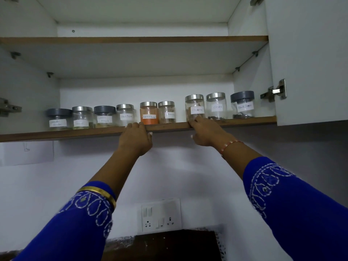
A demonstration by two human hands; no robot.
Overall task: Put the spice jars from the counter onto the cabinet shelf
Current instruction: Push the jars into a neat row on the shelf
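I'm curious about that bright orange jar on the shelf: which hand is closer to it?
The left hand. Its fingers rest on the shelf edge just below and slightly left of the orange jar. The right hand is farther right, at the cinnamon jar.

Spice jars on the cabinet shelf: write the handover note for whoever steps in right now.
Left hand: holds no jar, fingers resting over the front edge of the lower shelf.
Right hand: fingers on the shelf edge at the base of the cinnamon jar; whether it grips the jar is unclear.
Jars: nine stand in a row on the lower shelf, from the grey-lidded jar on the left to the black pepper jar on the right.
Done: nine jars shelved.
Left: the counter is mostly out of view; check it for remaining jars.
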